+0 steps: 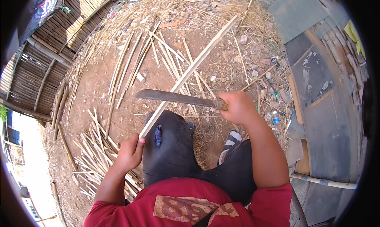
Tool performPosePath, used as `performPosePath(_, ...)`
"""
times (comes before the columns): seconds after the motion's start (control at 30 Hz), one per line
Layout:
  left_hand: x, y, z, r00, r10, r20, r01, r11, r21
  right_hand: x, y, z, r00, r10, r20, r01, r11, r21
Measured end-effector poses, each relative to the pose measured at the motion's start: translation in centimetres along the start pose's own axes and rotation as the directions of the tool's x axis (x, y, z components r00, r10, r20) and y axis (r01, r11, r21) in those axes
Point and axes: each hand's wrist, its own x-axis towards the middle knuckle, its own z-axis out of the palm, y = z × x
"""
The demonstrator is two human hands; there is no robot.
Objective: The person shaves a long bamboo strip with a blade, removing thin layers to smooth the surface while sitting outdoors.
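Note:
A long pale bamboo strip (pixel 196 63) slants away from me to the upper right, its near end in the closed fingers of my left hand (pixel 131 152). My right hand (pixel 238 107) is wrapped round the handle of a machete (pixel 178 97). The dark blade points left and crosses over the strip above my bent knee. Whether the edge touches the strip I cannot tell. A small blue patterned cloth (pixel 158 136) lies on my dark trouser leg, close to my left hand.
Split bamboo strips (pixel 95 156) are heaped on the ground at my left. More strips (pixel 136 63) lie scattered ahead on bare earth. A bamboo slat wall (pixel 43 74) stands at left, dark panels (pixel 316 124) at right. A plastic bottle (pixel 275 117) sits among rubble.

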Motion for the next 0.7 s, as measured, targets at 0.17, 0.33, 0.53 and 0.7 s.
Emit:
performPosePath(0.17,-5.8,-0.2,2.0,0.999,-0.050,0.004,0.050,0.999,-0.008,-2.9,-2.3,-0.3,0.991,-0.069,0.117,0.075,0.996,-0.046)
performPosePath(0.33,-7.9,-1.3,3.6,0.994,-0.089,-0.056,0.092,0.993,0.069,-2.9,0.7,0.7,0.988,0.038,0.152,-0.045,0.998,0.039)
performPosePath(0.53,-7.0,-3.0,3.0,0.989,-0.117,0.088,0.116,0.993,0.019,-2.4,-0.4,1.4,0.997,-0.004,0.083,0.005,1.000,-0.008)
performPosePath(0.7,-5.8,-5.1,3.1,0.985,-0.080,0.151,0.079,0.997,0.013,-1.0,2.1,0.1,0.970,0.103,0.221,-0.131,0.984,0.117)
